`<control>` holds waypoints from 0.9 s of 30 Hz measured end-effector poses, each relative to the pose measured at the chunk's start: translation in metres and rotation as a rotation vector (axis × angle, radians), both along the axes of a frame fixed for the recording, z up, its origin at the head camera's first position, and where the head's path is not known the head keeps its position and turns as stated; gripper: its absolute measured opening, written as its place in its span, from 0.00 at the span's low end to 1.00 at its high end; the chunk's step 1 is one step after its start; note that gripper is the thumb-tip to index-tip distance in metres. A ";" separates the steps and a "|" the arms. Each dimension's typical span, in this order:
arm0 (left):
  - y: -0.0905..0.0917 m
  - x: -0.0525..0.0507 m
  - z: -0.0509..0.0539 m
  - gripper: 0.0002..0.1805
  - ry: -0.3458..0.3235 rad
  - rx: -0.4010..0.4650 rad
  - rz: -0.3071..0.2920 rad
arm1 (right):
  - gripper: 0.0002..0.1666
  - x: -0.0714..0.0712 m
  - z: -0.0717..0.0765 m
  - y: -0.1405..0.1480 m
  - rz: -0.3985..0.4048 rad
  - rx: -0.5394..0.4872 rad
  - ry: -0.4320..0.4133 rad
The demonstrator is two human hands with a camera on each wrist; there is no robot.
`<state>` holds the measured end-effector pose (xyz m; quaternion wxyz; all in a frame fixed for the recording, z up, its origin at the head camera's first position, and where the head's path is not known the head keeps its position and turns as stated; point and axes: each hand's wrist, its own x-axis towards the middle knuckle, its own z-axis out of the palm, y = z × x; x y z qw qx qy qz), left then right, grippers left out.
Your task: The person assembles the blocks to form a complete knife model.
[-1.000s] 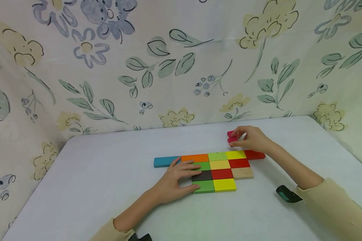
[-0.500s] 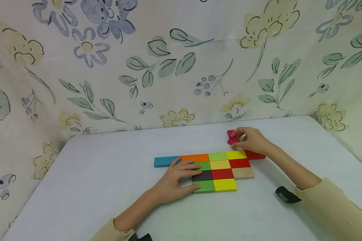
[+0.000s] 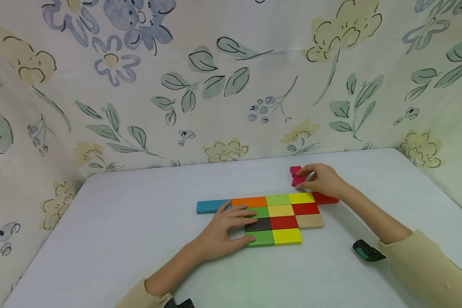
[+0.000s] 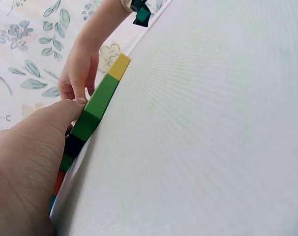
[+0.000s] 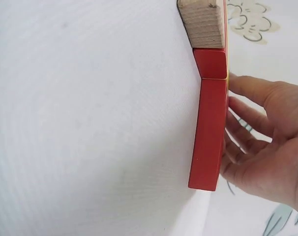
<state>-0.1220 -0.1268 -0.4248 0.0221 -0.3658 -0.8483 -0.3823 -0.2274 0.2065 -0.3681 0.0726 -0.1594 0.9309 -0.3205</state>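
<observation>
Flat rectangular blocks lie in adjoining rows on the white table. In the head view, my left hand [image 3: 224,232] rests on their left part, fingers spread over the green block [image 3: 262,211] and black block [image 3: 259,224]. Its thumb touches the front green block [image 3: 260,239]. Behind the rows, my right hand [image 3: 325,179] pinches a small pink block [image 3: 298,181] between thumb and fingers. A second pink block [image 3: 295,170] sits right behind it. In the right wrist view, a red end block [image 5: 208,137] hides the pink blocks from sight.
The back row runs from a blue block [image 3: 211,207] through an orange block [image 3: 250,202] to the red one at right. A plain wooden block [image 3: 309,221] ends the third row. A flowered cloth [image 3: 231,85] hangs behind the white table [image 3: 138,239].
The nearer pink block has turned slightly under my right fingers, and the right hand has shifted a little. The left hand and the rows have not moved.
</observation>
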 end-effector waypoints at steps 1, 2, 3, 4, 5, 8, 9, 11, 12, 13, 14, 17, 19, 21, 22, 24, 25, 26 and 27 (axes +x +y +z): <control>0.000 0.000 0.000 0.23 0.001 -0.001 0.000 | 0.25 0.000 0.000 0.000 0.000 0.001 0.000; 0.000 0.000 0.000 0.23 0.003 0.000 -0.001 | 0.25 0.000 0.000 0.000 0.005 0.002 0.004; 0.000 0.000 0.001 0.23 0.004 0.000 -0.002 | 0.24 0.000 0.000 0.001 0.008 0.003 0.006; 0.000 0.000 0.001 0.23 0.005 -0.001 -0.002 | 0.24 0.000 0.000 0.002 0.012 0.003 0.009; 0.000 0.000 0.001 0.23 0.008 -0.002 -0.002 | 0.24 0.000 0.000 0.003 0.018 0.004 0.013; 0.000 0.001 0.001 0.23 0.010 -0.004 -0.001 | 0.24 0.001 0.002 0.008 0.034 0.005 0.020; 0.000 0.001 0.001 0.23 0.011 -0.005 -0.001 | 0.24 0.002 0.002 0.011 0.037 0.004 0.018; 0.000 0.000 0.002 0.23 0.013 -0.008 -0.002 | 0.24 0.005 0.005 0.015 0.048 0.003 0.017; 0.000 0.000 0.002 0.23 0.015 -0.010 -0.002 | 0.24 0.006 0.006 0.018 0.052 0.004 0.014; 0.000 0.000 0.002 0.23 0.016 -0.011 -0.002 | 0.24 0.008 0.008 0.020 0.058 0.003 0.012; 0.000 0.000 0.002 0.23 0.017 -0.011 -0.002 | 0.25 0.010 0.009 0.022 0.062 0.000 0.011; 0.000 0.000 0.002 0.23 0.018 -0.010 -0.001 | 0.25 0.015 0.013 0.029 0.073 -0.007 0.009; 0.000 0.000 0.002 0.23 0.017 -0.009 -0.001 | 0.25 0.020 0.014 0.033 0.074 -0.016 0.005; 0.000 0.000 0.003 0.23 0.017 -0.009 -0.001 | 0.24 0.024 0.014 0.037 0.077 -0.023 -0.001; 0.000 0.000 0.003 0.23 0.017 -0.010 -0.001 | 0.24 0.026 0.015 0.039 0.080 -0.027 -0.003; 0.000 0.000 0.003 0.23 0.017 -0.012 -0.001 | 0.23 0.031 0.014 0.043 0.091 -0.031 -0.005; 0.000 0.000 0.003 0.23 0.017 -0.013 -0.001 | 0.22 0.033 0.014 0.046 0.101 -0.033 -0.003; 0.000 0.000 0.002 0.23 0.016 -0.013 -0.001 | 0.22 0.036 0.014 0.048 0.106 -0.033 -0.002; -0.001 0.000 0.002 0.23 0.016 -0.014 0.000 | 0.21 0.038 0.013 0.050 0.111 -0.033 0.000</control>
